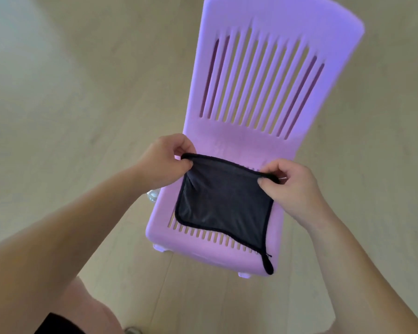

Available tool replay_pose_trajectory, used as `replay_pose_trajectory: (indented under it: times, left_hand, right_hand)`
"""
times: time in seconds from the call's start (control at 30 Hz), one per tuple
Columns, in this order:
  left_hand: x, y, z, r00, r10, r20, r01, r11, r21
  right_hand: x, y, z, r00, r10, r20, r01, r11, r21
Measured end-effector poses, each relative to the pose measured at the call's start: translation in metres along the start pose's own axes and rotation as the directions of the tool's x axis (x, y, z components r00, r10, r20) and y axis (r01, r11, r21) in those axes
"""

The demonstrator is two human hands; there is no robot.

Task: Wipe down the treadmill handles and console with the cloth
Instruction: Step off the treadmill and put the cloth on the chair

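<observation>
Your left hand (165, 160) pinches the upper left corner of the cloth (225, 203), and your right hand (292, 186) pinches the upper right corner, so the cloth hangs spread between and below your fingers (186, 162), over the purple chair (258, 136) seat. No treadmill is in view. If either pinch slackens, that corner will likely drop and the cloth may collect dirt from the seat.

Bright even light, wide-angle bending, perhaps soft
</observation>
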State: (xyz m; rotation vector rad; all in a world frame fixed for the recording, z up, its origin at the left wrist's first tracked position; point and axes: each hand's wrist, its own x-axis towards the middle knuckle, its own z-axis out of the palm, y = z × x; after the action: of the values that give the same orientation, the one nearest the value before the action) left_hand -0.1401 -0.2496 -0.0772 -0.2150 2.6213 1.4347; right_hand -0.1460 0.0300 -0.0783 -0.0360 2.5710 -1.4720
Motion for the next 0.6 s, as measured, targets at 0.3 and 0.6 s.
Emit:
replay_pose_trajectory:
  times: [0.3, 0.6]
  left_hand:
    - [-0.042, -0.030, -0.001, 0.949, 0.026, 0.313, -0.120, 0.950, 0.287]
    - [-0.020, -0.053, 0.034, 0.962, 0.169, 0.215, -0.267, 0.749, 0.607]
  right_hand:
    - [-0.016, -0.009, -0.021, 0.750, 0.329, 0.574, 0.017, 0.858, -0.513]
    - [0.005, 0.028, 0.008, 0.914, 0.266, 0.308, 0.003, 0.752, -0.660]
